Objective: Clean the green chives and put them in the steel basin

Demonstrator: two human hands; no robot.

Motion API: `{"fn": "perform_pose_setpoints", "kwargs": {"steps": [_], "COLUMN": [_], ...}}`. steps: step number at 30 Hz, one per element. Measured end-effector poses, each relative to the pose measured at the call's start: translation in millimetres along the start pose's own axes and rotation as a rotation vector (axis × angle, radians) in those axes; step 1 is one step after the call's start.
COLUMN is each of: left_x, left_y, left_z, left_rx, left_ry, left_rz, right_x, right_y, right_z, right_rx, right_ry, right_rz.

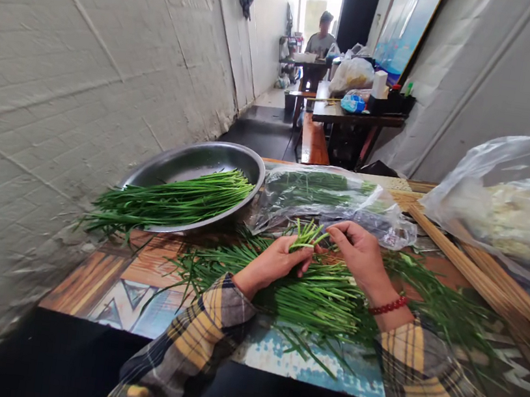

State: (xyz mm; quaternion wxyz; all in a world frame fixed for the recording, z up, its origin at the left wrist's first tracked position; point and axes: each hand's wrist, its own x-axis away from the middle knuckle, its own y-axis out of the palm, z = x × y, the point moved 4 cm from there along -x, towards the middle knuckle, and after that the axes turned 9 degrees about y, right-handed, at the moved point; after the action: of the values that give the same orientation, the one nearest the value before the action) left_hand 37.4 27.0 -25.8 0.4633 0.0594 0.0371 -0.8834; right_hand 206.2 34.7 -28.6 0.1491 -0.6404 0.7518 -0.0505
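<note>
My left hand (276, 262) is closed round a small bunch of green chives (307, 236), their cut ends sticking up. My right hand (360, 254), with a red bead bracelet at the wrist, pinches at the same bunch from the right. Both hands rest over a loose pile of chives (329, 299) spread on the patterned table (134, 285). A round metal basin (191, 165) at the left holds a long bundle of sorted chives (170, 202) that hangs over its rim.
A clear plastic bag of chives (329, 197) lies behind my hands. At the right sit a big plastic bag with pale contents (515, 207) and a bundle of bamboo sticks (481, 275). A wall runs along the left. Far back, a person (322, 36) sits at a cluttered table.
</note>
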Motion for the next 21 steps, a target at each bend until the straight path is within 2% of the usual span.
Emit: {"fn": "perform_pose_setpoints", "kwargs": {"steps": [2, 4, 7, 10, 12, 14, 16, 18, 21], "left_x": [-1.1, -2.3, -3.1, -3.5, -3.3, -2.7, -2.2, -2.0, -1.9], "left_y": [-2.9, -8.4, -15.9, -18.1, -18.1, -18.2, -17.9, -17.2, -16.8], "left_z": [-1.0, -2.1, -4.1, -4.5, -3.6, -2.6, -1.9, -1.5, -1.1], "left_rx": [0.053, 0.109, 0.199, 0.24, 0.25, 0.251, 0.247, 0.241, 0.225], "left_ry": [0.007, 0.023, 0.03, 0.038, 0.053, 0.067, 0.065, 0.054, 0.048], "left_rz": [0.054, 0.162, 0.319, 0.37, 0.377, 0.395, 0.402, 0.395, 0.384], "right_x": [-2.4, -3.4, 1.1, 9.4, 10.0, 5.2, -1.6, -7.5, -10.8], "right_y": [-1.1, -1.0, 7.1, 20.5, 23.9, 19.3, 10.1, -0.1, -13.5], "right_z": [2.7, 2.7, -0.4, 1.8, 6.9, 13.1, 18.5, 20.5, 15.5], "right_rx": [-0.008, 0.047, 0.217, 0.337, 0.396, 0.435, 0.43, 0.392, 0.385], "right_ry": [0.012, -0.005, -0.083, -0.178, -0.251, -0.276, -0.222, -0.13, -0.068], "right_rz": [-0.014, -0.065, -0.253, -0.447, -0.414, -0.255, -0.134, -0.126, -0.233]}}
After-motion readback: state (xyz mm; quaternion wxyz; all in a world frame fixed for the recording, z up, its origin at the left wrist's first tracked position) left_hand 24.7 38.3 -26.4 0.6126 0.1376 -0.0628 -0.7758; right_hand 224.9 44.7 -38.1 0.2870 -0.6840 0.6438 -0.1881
